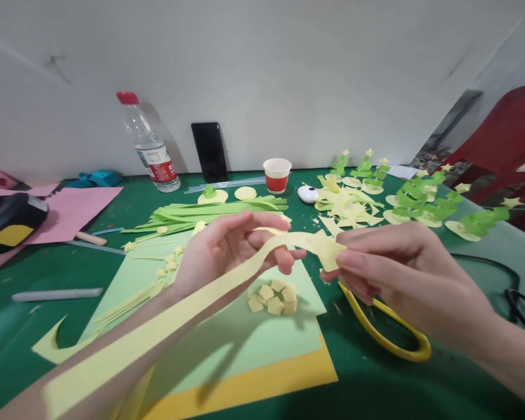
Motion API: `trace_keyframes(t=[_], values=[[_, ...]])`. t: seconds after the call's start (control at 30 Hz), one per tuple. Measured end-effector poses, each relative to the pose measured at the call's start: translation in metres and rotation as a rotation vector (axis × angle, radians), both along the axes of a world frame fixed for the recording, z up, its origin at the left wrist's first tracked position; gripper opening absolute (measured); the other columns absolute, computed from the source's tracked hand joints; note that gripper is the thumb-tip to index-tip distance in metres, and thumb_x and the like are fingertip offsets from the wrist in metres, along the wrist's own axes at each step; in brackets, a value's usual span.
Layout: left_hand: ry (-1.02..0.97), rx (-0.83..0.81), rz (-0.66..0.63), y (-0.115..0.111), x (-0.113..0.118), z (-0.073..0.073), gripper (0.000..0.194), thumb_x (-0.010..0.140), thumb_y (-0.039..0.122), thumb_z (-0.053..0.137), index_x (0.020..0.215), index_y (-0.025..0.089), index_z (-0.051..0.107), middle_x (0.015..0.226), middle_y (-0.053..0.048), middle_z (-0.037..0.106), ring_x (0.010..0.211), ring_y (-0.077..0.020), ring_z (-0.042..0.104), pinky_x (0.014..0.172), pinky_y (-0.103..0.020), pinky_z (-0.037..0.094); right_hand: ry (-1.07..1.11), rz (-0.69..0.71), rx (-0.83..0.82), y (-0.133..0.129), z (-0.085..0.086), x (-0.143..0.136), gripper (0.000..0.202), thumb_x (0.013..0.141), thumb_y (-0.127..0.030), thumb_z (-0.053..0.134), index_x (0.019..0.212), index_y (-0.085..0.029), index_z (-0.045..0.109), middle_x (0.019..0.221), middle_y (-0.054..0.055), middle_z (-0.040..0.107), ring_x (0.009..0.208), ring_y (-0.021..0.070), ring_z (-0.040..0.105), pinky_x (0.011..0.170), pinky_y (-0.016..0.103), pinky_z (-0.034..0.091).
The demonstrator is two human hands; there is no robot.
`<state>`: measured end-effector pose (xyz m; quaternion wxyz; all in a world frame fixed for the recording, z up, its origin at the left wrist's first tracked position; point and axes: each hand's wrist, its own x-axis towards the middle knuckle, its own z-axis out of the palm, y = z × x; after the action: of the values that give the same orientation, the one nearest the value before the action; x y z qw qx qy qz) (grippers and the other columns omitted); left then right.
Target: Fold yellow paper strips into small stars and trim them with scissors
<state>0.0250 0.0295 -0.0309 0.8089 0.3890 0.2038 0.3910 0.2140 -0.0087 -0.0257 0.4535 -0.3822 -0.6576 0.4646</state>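
Observation:
A long pale yellow paper strip (201,294) runs from the lower left up over my left hand to a folded end at the right. My right hand (402,268) pinches that folded, angular end between thumb and fingers. My left hand (240,245) is palm up with curled fingers beneath the strip, which passes between some of them. Below the hands, several small folded yellow pentagons (275,296) lie on light green paper sheets (245,338). Yellow scissor handles (402,344) show under my right hand; the blades are hidden.
Behind stand a water bottle (153,154), a black phone (210,153) and a paper cup (277,176). Green strips (175,217) and yellow scraps (350,207) lie mid-table. Green paper plants with stars (424,201) stand at right. A tape measure (13,221) rests on pink paper at left.

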Motion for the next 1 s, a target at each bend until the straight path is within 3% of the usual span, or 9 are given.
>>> trace_keyframes(t=[0.07, 0.13, 0.3, 0.4, 0.53, 0.63, 0.67, 0.8, 1.0], values=[[-0.032, -0.018, -0.011, 0.0, 0.004, -0.008, 0.005, 0.065, 0.012, 0.064, 0.064, 0.017, 0.066, 0.056, 0.001, 0.067, 0.059, -0.0117, 0.061, 0.067, -0.024, 0.05, 0.081, -0.009, -0.055, -0.001, -0.004, -0.001, 0.037, 0.083, -0.025, 0.064, 0.047, -0.019, 0.057, 0.043, -0.004, 0.042, 0.043, 0.0083, 0.035, 0.045, 0.023, 0.035], [0.023, -0.004, 0.074, -0.002, 0.01, -0.018, 0.022, 0.053, 0.0, 0.065, 0.064, 0.018, 0.059, 0.061, 0.005, 0.062, 0.064, -0.0102, 0.06, 0.074, -0.024, 0.049, 0.103, -0.035, -0.068, -0.001, -0.008, -0.002, 0.042, 0.083, -0.027, 0.064, 0.044, -0.018, 0.05, 0.043, -0.005, 0.042, 0.043, 0.008, 0.035, 0.049, 0.024, 0.038], [0.495, -0.085, 0.128, -0.006, 0.021, -0.033, 0.033, 0.071, 0.026, 0.072, 0.1, 0.024, 0.055, 0.107, -0.004, 0.063, 0.109, -0.0226, 0.057, 0.092, -0.035, 0.043, 0.16, -0.093, -0.002, -0.004, -0.009, -0.005, 0.042, 0.087, -0.021, 0.058, 0.046, -0.019, 0.049, 0.044, -0.005, 0.042, 0.044, 0.0086, 0.039, 0.043, 0.024, 0.031], [0.549, -0.058, 0.111, -0.006, 0.022, -0.034, 0.027, 0.08, 0.031, 0.059, 0.106, 0.025, 0.052, 0.12, -0.005, 0.059, 0.117, -0.0222, 0.052, 0.094, -0.034, 0.041, 0.228, -0.187, 0.053, -0.007, -0.007, -0.005, 0.038, 0.088, -0.02, 0.058, 0.05, -0.019, 0.052, 0.044, -0.006, 0.043, 0.042, 0.0075, 0.04, 0.042, 0.022, 0.033], [0.599, -0.047, -0.196, -0.012, 0.023, -0.03, 0.032, 0.084, 0.039, 0.041, 0.079, 0.017, 0.063, 0.089, -0.009, 0.069, 0.087, -0.0242, 0.064, 0.079, -0.036, 0.048, 0.288, -0.247, 0.089, -0.01, -0.004, -0.006, 0.036, 0.089, -0.016, 0.057, 0.053, -0.021, 0.056, 0.046, -0.006, 0.049, 0.042, 0.0061, 0.043, 0.045, 0.018, 0.039], [0.729, 0.021, -0.364, -0.022, 0.022, -0.022, 0.017, 0.075, 0.025, 0.057, 0.063, 0.015, 0.065, 0.074, -0.006, 0.067, 0.075, -0.0237, 0.061, 0.073, -0.036, 0.045, 0.304, -0.258, 0.085, -0.012, -0.002, -0.006, 0.034, 0.089, -0.02, 0.059, 0.055, -0.023, 0.058, 0.047, -0.007, 0.051, 0.047, 0.0066, 0.048, 0.051, 0.016, 0.044], [0.782, 0.092, -0.34, -0.024, 0.021, -0.018, 0.013, 0.075, 0.024, 0.059, 0.067, 0.017, 0.066, 0.079, -0.004, 0.066, 0.08, -0.0226, 0.059, 0.077, -0.035, 0.043, 0.293, -0.266, 0.089, -0.013, -0.002, -0.007, 0.034, 0.089, -0.023, 0.059, 0.055, -0.023, 0.058, 0.048, -0.007, 0.052, 0.051, 0.007, 0.05, 0.052, 0.015, 0.044], [0.803, 0.535, 0.157, -0.03, 0.016, -0.002, 0.013, 0.084, 0.023, 0.051, 0.076, 0.021, 0.061, 0.083, 0.001, 0.062, 0.083, -0.0169, 0.057, 0.075, -0.026, 0.044, 0.177, -0.271, 0.124, -0.015, 0.0, -0.01, 0.033, 0.09, -0.033, 0.057, 0.058, -0.023, 0.061, 0.054, -0.005, 0.058, 0.053, 0.0081, 0.052, 0.051, 0.017, 0.043], [0.559, 0.642, 0.316, -0.03, 0.011, 0.007, 0.018, 0.083, 0.021, 0.059, 0.067, 0.024, 0.067, 0.075, 0.004, 0.065, 0.073, -0.0137, 0.056, 0.061, -0.019, 0.045, -0.071, -0.216, 0.197, -0.017, 0.001, -0.019, 0.031, 0.082, -0.015, 0.055, 0.052, -0.02, 0.057, 0.049, -0.002, 0.059, 0.046, 0.0091, 0.052, 0.042, 0.019, 0.04]])
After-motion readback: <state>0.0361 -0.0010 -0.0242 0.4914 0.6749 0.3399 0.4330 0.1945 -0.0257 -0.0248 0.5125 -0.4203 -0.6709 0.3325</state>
